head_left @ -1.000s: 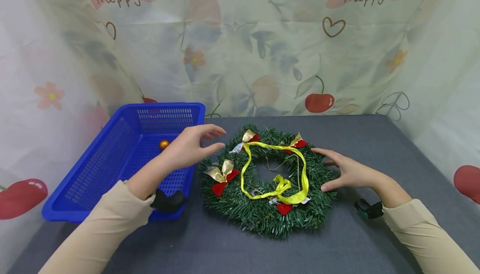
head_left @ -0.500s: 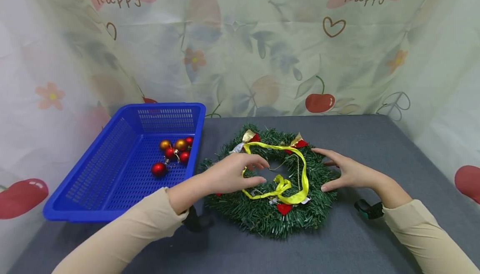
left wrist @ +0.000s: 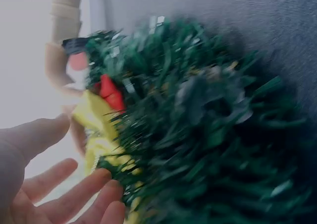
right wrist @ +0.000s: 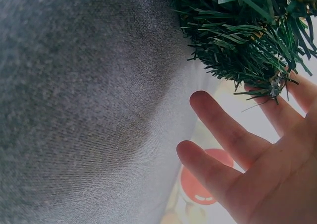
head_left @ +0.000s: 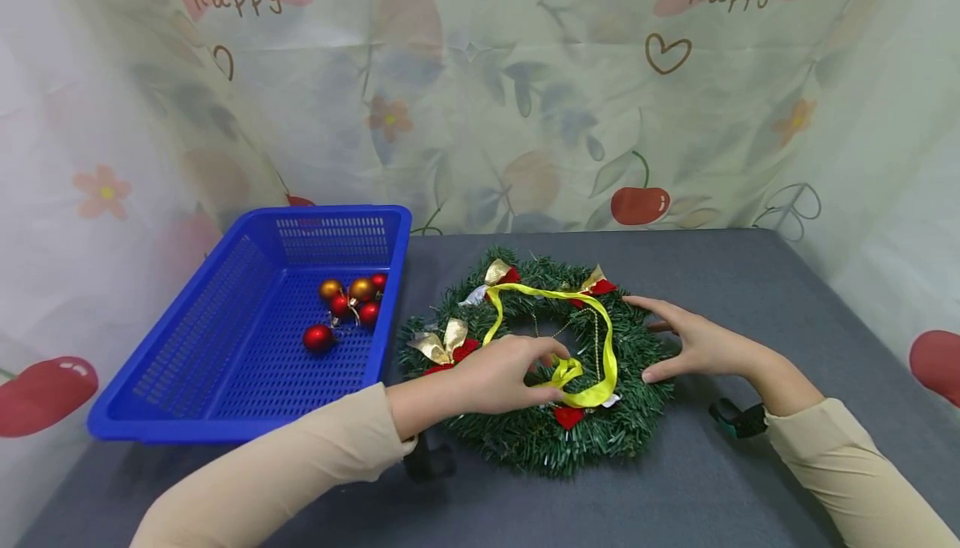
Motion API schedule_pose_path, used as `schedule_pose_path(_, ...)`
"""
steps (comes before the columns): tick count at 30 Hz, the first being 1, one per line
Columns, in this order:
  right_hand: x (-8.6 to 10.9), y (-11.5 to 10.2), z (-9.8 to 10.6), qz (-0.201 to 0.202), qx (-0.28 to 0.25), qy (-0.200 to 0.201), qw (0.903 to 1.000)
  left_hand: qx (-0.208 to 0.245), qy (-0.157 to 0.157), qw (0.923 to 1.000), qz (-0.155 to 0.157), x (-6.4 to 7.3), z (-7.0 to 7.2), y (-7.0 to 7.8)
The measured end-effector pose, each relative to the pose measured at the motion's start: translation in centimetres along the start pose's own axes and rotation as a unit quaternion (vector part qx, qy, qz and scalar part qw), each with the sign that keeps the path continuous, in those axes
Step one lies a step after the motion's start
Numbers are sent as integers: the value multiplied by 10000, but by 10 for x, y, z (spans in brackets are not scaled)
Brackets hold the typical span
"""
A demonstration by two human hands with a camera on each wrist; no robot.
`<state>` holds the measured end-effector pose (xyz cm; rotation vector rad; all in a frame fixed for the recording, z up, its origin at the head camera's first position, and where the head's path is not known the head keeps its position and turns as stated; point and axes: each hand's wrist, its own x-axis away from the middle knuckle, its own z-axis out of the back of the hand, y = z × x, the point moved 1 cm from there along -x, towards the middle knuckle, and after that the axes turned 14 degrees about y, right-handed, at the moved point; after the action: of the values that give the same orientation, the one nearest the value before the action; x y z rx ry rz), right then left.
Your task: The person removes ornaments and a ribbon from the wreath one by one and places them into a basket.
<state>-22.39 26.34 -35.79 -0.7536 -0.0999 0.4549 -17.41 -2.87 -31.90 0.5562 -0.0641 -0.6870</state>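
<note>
A green tinsel wreath (head_left: pixel 540 448) lies on the grey table. A yellow ribbon (head_left: pixel 609 356) is looped on top of it, with a curled end near the middle. My left hand (head_left: pixel 498 374) hovers over the wreath beside that curled end. In the left wrist view, its thumb and fingers (left wrist: pixel 84 192) are spread apart, with nothing pinched between them. My right hand (head_left: pixel 701 344) rests at the wreath's right edge, fingers extended. Gold-and-red bows (head_left: pixel 453 339) and a thin gold bead chain (head_left: pixel 597 344) sit on the wreath.
A blue plastic basket (head_left: pixel 150 429) stands to the left, holding several red and gold baubles (head_left: pixel 318 338). Behind the grey table (head_left: pixel 720 273) hangs a patterned curtain (head_left: pixel 465 114). A black strap device (head_left: pixel 738 419) is at my right wrist.
My left hand has moved right, from beside the basket's right side across the wreath to the ribbon's curled end. The baubles have come into sight. My right hand has stayed put.
</note>
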Motion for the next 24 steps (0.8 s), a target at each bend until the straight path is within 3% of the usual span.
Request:
schedule_pose_path(5, -1, 2, 0, 12, -18, -3, 10000, -273, 112, 9995, 89, -5, -13, -2)
schedule_pose_path(11, -1, 3, -1, 75, -17, 13, 10000, -278, 394, 9988, 66, -9, -23, -4)
schedule_pose_path(19, -1, 0, 0, 77, -14, 20, 10000, -176, 655, 9977, 54, -7, -29, -3)
schedule_pose_path(24, 0, 1, -1, 42, -52, 4, 10000, -352, 838, 9958, -95, -6, -31, -2)
